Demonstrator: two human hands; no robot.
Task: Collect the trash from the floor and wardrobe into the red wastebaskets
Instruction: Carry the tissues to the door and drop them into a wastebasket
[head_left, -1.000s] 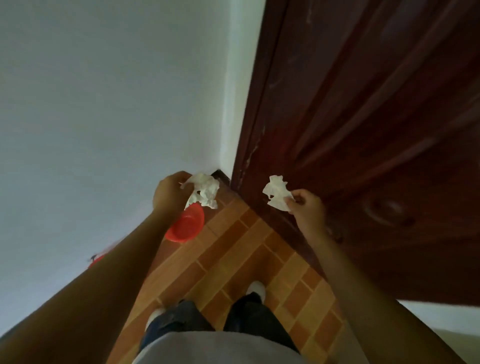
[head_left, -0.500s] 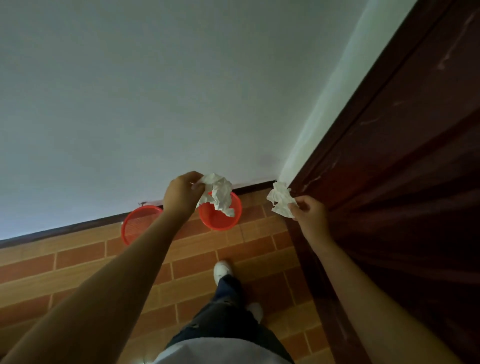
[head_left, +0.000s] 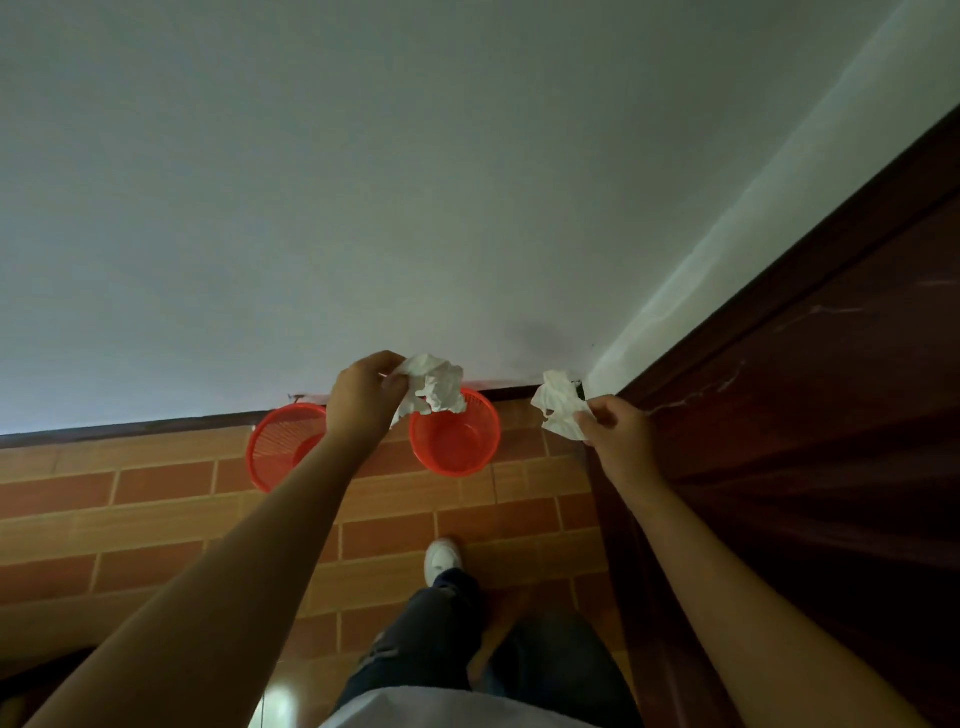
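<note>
Head view: both wastebaskets (head_left: 455, 439) closer now; hands (head_left: 363, 397) (each) still pinch crumpled paper (head_left: 436, 384).

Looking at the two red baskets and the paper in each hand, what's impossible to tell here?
Head view:
- Left wastebasket: right side and any contents hidden by the left hand and forearm.
- Right wastebasket: far rim covered by the left crumpled paper.
- Right hand: fingertips hidden behind the right crumpled paper.

wall (head_left: 363, 182): pale, plain | floor (head_left: 156, 519): brick-pattern tiles | skirting (head_left: 130, 430): dark, possibly wood
</note>
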